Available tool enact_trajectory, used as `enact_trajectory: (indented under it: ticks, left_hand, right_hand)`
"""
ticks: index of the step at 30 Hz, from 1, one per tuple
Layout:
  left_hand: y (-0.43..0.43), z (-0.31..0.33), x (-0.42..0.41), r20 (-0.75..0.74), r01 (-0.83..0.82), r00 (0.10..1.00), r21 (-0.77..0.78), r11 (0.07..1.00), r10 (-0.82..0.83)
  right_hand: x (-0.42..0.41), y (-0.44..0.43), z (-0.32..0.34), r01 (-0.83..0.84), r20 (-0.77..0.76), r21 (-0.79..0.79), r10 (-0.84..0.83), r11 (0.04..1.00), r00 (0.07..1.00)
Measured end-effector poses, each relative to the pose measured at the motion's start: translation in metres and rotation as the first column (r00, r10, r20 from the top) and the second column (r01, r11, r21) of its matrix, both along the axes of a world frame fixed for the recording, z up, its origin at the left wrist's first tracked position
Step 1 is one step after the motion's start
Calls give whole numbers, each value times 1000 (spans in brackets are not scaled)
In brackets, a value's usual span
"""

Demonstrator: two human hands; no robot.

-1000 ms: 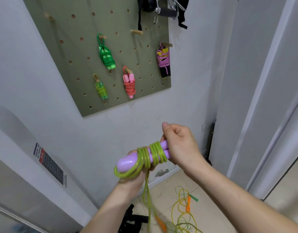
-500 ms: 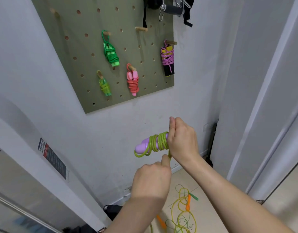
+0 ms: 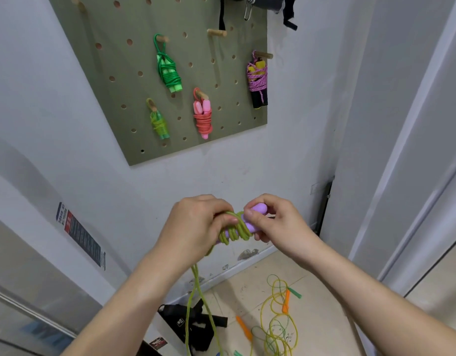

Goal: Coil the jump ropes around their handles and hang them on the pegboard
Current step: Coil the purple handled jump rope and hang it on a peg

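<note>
The left hand (image 3: 193,227) is curled over the green coils (image 3: 233,232), thumb pressed on the turns, with the rope running out under its palm. The right hand (image 3: 278,224) pinches the right end of the purple handles (image 3: 257,209) between thumb and fingers. The tail (image 3: 196,283) hangs slack from the left hand toward the floor, so much of the rope is not yet wound. A yellow rope (image 3: 278,317) lies loose on the floor to the right. Far up on the wall, the pegboard (image 3: 106,21) carries four hung ropes (image 3: 168,73) and a free peg (image 3: 216,32).

The likely trouble is slack. If the thumb lifts before the next turn is drawn tight, the springy coils could loosen and slide off the handles' rounded end. The tail could also snag on the floor clutter.

Half a second ago the left hand was below the handles, drawing rope up; now it is on the coils and hides the handles' left end, then bare. The right hand has shifted from a fist to a pinch.
</note>
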State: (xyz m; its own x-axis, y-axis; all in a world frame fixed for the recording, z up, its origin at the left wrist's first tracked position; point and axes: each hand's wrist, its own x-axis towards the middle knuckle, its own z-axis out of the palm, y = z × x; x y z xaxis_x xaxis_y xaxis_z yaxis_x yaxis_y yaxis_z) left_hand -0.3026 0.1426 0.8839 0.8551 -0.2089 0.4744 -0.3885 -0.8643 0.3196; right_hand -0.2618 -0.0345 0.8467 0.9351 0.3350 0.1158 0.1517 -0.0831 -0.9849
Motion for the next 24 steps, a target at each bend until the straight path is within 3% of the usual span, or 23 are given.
enact_trajectory:
  ticks: [3, 7, 10, 12, 14, 17, 19, 22, 24]
  left_hand:
    - [-1, -6, -9, 47, 69, 996, 172, 983, -78]
    - [-26, -21, -21, 142, 71, 978, 461, 884, -153]
    - [-43, -36, -27, 94, 65, 986, 538, 841, -136]
    - [-38, -42, -25, 79, 75, 988, 508, 858, -133]
    - [-24, -34, -19, 37, 59, 996, 400, 915, -80]
    - [-2, -10, -10, -172, 33, 985, 179, 983, -1]
    - [4, 3, -4, -275, 9, 961, -73, 997, -29]
    - [5, 10, 5, -415, -7, 885, -466, 885, -212]
    - [2, 5, 8, -431, -38, 841, -651, 758, -328]
  right_hand:
    - [3, -4, -1, 46, 3, 29, -46, 999, 999]
    - [19, 0, -9, 249, 218, -174, -209, 953, 953]
    - [13, 7, -24, 275, 426, -332, -117, 902, 897]
    - [7, 6, -36, 238, 473, -404, -20, 884, 881]
    - [4, 1, -40, 181, 452, -408, 26, 895, 891]
    - [-1, -9, -27, 78, 432, -414, 120, 907, 894]
    - [-6, -14, -11, -91, 329, -414, 242, 906, 913]
    - [-12, -22, 13, -406, 67, -142, 418, 903, 906]
    - [-10, -26, 21, -435, 24, 13, 435, 900, 900]
